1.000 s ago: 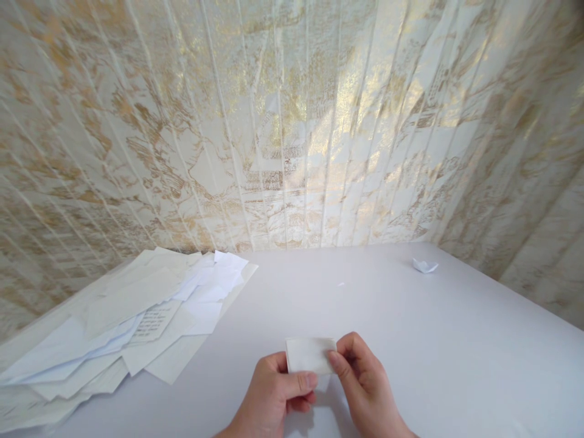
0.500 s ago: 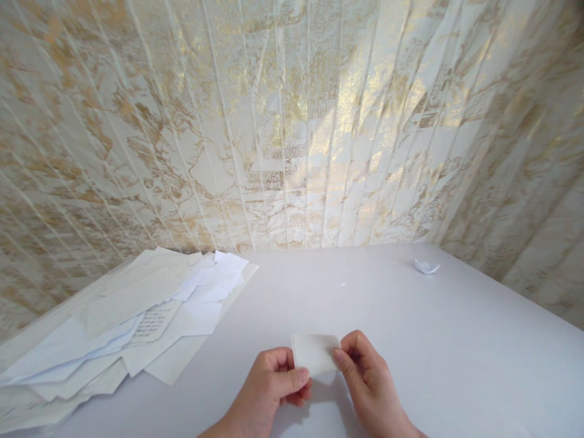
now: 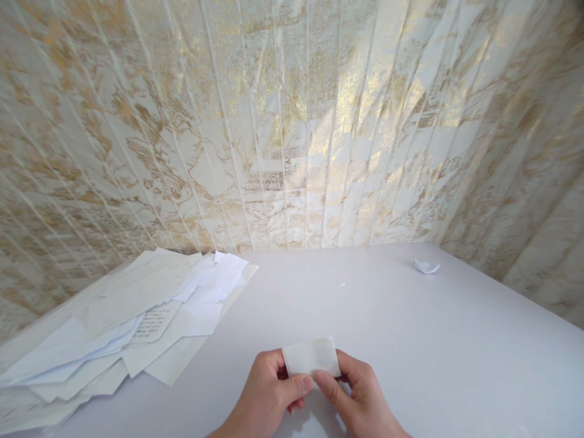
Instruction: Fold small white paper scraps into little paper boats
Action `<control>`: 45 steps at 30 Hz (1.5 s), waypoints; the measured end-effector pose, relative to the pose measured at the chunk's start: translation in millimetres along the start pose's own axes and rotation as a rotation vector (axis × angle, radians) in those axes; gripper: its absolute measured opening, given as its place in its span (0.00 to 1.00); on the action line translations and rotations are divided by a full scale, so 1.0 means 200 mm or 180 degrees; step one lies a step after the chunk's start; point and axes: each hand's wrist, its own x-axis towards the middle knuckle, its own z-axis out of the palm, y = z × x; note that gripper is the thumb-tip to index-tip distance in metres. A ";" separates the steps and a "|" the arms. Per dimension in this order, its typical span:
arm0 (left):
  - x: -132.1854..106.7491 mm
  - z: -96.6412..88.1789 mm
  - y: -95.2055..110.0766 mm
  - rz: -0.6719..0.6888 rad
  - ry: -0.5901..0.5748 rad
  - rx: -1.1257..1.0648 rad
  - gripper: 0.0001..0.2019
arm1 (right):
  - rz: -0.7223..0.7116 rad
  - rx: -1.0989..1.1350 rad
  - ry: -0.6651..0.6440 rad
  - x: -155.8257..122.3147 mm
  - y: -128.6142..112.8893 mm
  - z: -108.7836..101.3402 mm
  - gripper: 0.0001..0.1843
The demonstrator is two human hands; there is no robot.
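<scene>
A small folded piece of white paper (image 3: 312, 356) is held up between my two hands, a little above the table near its front. My left hand (image 3: 269, 389) pinches its lower left corner, thumb in front and fingers behind. My right hand (image 3: 360, 392) grips the lower right part, with its thumb on the bottom edge close to the left thumb. The fingers behind the paper are mostly hidden.
A spread pile of loose paper sheets (image 3: 132, 304), some with printed text, covers the left of the white table (image 3: 410, 340). A folded paper boat (image 3: 426, 266) sits at the back right. A tiny paper scrap (image 3: 342, 285) lies mid-table. A patterned curtain (image 3: 283, 121) hangs behind.
My right thumb has slid from the paper's right edge to its bottom edge, beside the left thumb. The paper has shifted slightly left and tilted.
</scene>
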 end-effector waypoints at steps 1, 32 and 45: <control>0.00 0.00 0.00 -0.0001 0.0060 0.0011 0.06 | 0.0021 -0.0066 0.0002 0.00 0.00 0.00 0.20; 0.03 -0.03 0.02 -0.0026 0.0206 0.0024 0.12 | 0.0212 -0.0159 0.0588 0.03 0.03 -0.07 0.16; 0.08 -0.07 -0.03 0.0559 0.0288 0.0050 0.18 | 0.0177 0.0030 0.0556 0.03 0.10 -0.05 0.07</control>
